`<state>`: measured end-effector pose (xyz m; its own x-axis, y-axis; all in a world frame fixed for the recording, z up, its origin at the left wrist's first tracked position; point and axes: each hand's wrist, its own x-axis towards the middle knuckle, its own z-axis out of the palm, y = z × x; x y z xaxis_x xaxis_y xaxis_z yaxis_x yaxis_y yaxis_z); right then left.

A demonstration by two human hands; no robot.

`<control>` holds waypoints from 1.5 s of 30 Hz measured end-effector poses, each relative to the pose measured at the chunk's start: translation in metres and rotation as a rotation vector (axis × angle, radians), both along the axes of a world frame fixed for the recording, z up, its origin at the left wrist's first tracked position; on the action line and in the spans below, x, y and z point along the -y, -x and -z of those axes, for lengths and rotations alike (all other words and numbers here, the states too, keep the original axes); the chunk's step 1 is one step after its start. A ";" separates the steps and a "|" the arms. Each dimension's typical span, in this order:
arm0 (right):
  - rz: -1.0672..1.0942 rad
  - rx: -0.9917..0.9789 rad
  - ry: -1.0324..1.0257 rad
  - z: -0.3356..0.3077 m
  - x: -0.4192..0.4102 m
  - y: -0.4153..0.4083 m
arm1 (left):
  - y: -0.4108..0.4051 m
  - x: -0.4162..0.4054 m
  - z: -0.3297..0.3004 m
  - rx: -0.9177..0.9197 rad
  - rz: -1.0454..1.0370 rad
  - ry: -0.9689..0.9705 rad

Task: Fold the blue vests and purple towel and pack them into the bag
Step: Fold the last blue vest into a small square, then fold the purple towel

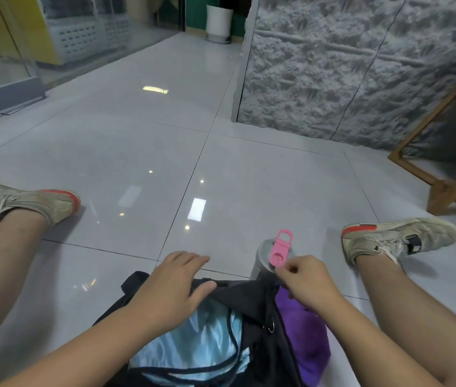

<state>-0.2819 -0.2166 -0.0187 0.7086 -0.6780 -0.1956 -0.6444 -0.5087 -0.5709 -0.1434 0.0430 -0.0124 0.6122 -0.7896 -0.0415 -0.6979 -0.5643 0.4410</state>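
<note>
**On the tiled floor, a bag held open between the legs**

On the floor (137, 152), between the person's outstretched legs and at the near edge of the view, lies the black drawstring bag (257, 339). It sits close to the body, likely so both hands reach it without leaning. Shiny light blue vests (193, 344) show at its left part, under the cords, though I cannot tell whether they lie fully inside. The purple towel (302, 333) bulges at the bag's right side, apparently pushed in only partway. A grey bottle (263, 258) with a pink flip cap stands just beyond the bag's far right corner, touching or almost touching the fabric.

The left hand (176, 286) rests with fingers spread on the bag's far rim, seemingly pinning it flat. The right hand (305, 280) is curled, its fingertips pinching something small above the towel, probably the bag's edge or cord, as if to hold the mouth open for packing.
</note>
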 end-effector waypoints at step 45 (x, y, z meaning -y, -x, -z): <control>-0.320 0.130 -0.681 -0.080 0.041 0.000 | 0.029 0.125 -0.014 -0.323 0.027 0.268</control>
